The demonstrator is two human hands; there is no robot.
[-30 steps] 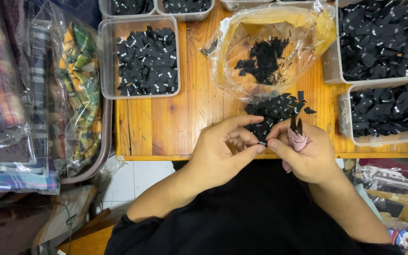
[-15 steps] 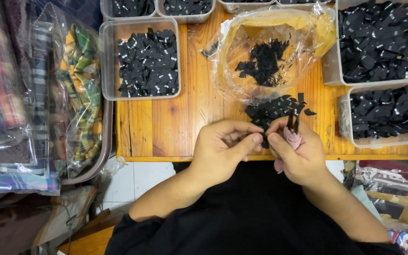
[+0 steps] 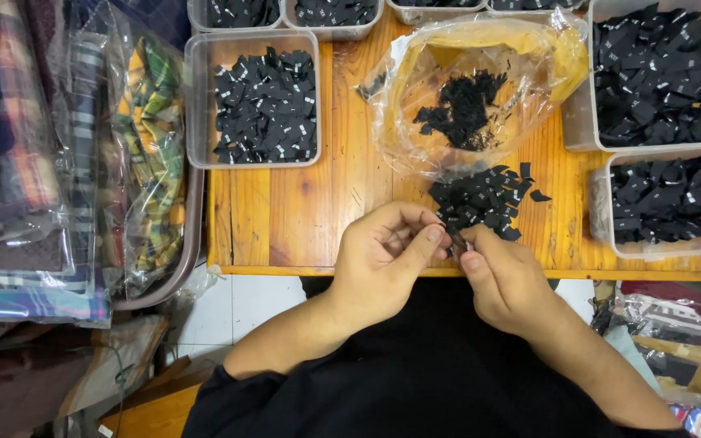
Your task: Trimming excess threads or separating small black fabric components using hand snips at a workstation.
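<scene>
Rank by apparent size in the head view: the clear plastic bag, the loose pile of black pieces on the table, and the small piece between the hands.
1. Clear plastic bag
2. Loose pile of black pieces
3. Small piece, mostly hidden by the hands' fingertips

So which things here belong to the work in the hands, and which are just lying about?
In use:
- left hand and right hand, pinching a small black label together
- loose label pile on the wooden table
- clear bag of black scraps
- label trays

Lying about:
- bagged plaid fabrics, left
- packets, lower right
</scene>
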